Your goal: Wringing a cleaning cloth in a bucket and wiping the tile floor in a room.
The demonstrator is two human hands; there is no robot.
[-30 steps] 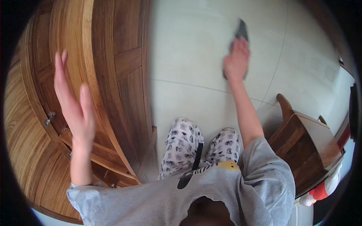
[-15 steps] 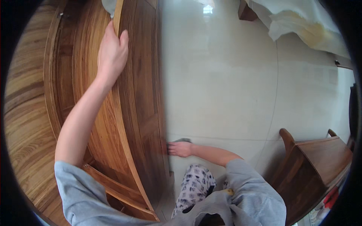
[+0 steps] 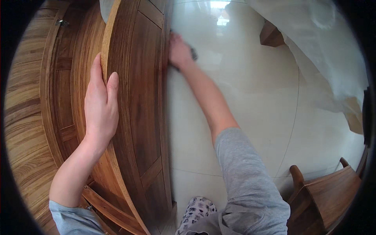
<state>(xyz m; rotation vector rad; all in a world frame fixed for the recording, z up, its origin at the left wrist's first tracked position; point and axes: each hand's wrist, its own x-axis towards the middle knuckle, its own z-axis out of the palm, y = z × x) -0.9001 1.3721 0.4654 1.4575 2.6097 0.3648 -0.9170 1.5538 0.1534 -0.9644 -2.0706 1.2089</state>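
My left hand [image 3: 100, 107] clasps the upright wooden panel [image 3: 145, 94] of a large piece of brown furniture, its thumb on the outer face and its fingers over the top edge. Farther ahead, my right hand [image 3: 181, 51] presses against the foot of that panel, close to the floor. A dark grey cloth [image 3: 194, 54] shows from under the hand on both sides. The right fingers are blurred and partly covered by the cloth and the panel.
Pale glossy tiles [image 3: 243, 105] cover the floor on the right. A wooden stool or chair [image 3: 329, 192] stands at the lower right. At the upper right, a whitish sheet [image 3: 309, 43] hangs over furniture with a wooden leg [image 3: 271, 35]. Slatted wood [image 3: 23, 109] lies left of the panel.
My right hand has swept forward along the foot of the panel with the cloth, its arm now stretched out. The view has shifted forward; the left hand still clasps the panel.
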